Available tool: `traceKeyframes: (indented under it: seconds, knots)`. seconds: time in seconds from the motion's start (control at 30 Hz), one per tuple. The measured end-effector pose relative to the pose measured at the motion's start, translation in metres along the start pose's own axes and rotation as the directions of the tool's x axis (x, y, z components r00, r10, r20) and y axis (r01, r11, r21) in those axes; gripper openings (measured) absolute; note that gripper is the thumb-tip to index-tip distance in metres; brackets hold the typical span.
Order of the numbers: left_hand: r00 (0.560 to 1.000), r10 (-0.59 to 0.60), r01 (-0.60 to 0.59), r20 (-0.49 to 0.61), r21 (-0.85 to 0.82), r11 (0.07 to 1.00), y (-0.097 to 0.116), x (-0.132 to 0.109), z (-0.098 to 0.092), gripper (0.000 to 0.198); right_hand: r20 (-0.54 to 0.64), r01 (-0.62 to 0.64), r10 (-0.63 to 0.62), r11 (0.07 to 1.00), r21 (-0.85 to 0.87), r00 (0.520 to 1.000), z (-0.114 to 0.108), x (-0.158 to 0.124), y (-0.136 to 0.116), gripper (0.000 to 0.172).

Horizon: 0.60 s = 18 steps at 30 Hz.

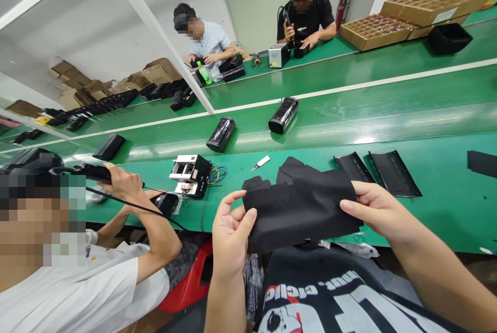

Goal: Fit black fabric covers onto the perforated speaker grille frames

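A black rectangular sheet of cloth-like material (298,208) is stretched between my two hands above the near edge of the bench. My left hand (233,227) pinches its left end between thumb and fingers. At the right end, my right hand (375,206) grips the upper corner the same way. Just behind the sheet lie more flat black pieces (297,168), partly hidden by it. Two curved black plastic panels (394,171) rest on the green bench beyond my right hand. A small white-handled tool (261,162) lies past the black pieces.
To my left, a co-worker (128,260) holds a corded black tool (93,171) near a white-and-black machine (190,175). Black casings (284,114) sit along the green conveyor (349,95). Across it, two people work near a grey box (278,56); cardboard trays (375,31) stand at the right.
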<state>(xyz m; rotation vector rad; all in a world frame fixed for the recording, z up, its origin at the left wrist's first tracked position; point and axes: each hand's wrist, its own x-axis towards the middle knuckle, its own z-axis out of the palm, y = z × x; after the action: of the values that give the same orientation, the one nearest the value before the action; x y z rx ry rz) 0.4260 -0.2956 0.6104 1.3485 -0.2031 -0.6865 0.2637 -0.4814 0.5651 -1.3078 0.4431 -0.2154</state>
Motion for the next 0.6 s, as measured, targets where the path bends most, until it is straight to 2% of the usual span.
traceKeyframes:
  seconds: [0.27,0.37,0.43,0.5,0.57,0.6]
  knots:
    - [0.998,0.058,-0.057,-0.002,0.072,0.996,0.011,-0.008,-0.003,0.051,0.016,0.042,-0.042,0.999,-0.026,0.999,0.004,-0.006,-0.01,0.036]
    - [0.997,0.075,-0.076,0.022,0.075,0.994,0.008,-0.003,-0.004,0.049,-0.015,0.025,-0.026,0.999,-0.022,1.0,0.003,0.0,-0.008,0.039]
    - [0.996,0.09,-0.092,0.023,0.102,0.991,-0.006,0.013,-0.01,0.048,-0.025,0.007,-0.007,1.0,-0.009,1.0,-0.001,0.016,0.003,0.043]
    - [0.997,0.082,-0.079,-0.005,0.19,0.979,-0.035,0.039,-0.022,0.048,-0.034,-0.021,0.022,1.0,0.017,0.999,-0.011,0.041,0.027,0.044]
    - [0.997,0.024,0.003,-0.068,0.379,0.925,-0.075,0.07,-0.04,0.043,-0.093,-0.089,0.091,0.996,0.03,0.992,-0.025,0.072,0.061,0.043]
    - [0.986,-0.024,0.107,-0.165,0.516,0.85,-0.097,0.084,-0.05,0.038,-0.169,-0.164,0.161,0.986,-0.003,0.972,-0.032,0.086,0.08,0.041]
